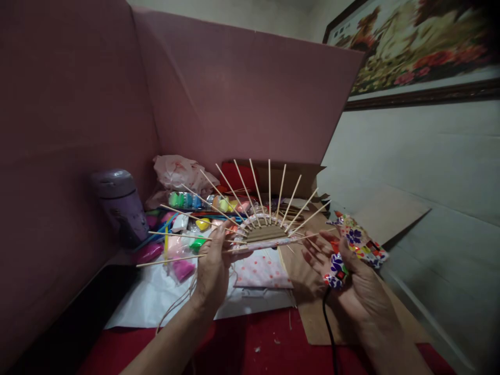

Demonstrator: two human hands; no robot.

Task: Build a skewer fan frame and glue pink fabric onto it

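Note:
My left hand [213, 268] grips the left end of a half-round corrugated cardboard piece [267, 234] edged with pink-patterned wrapping. Several thin wooden sticks [269, 187] fan out from its curved rim, some passing by my left fingers and thumb. In my right hand [357, 289] sits a glue gun [338, 271] with a bright floral pattern, a black cord [328, 323] hanging from its handle. The gun's body points up and left behind my thumb. My right fingertips are close to the rightmost stick; whether they touch it I cannot tell.
Packets of coloured clay [183, 200] lie behind my left hand, near a purple flask [121, 205]. White paper [156, 297] and a dotted pink sheet [263, 271] cover part of the red cloth [234, 344]. Brown cardboard [316, 323] lies at right; pink panels [242, 88] stand behind.

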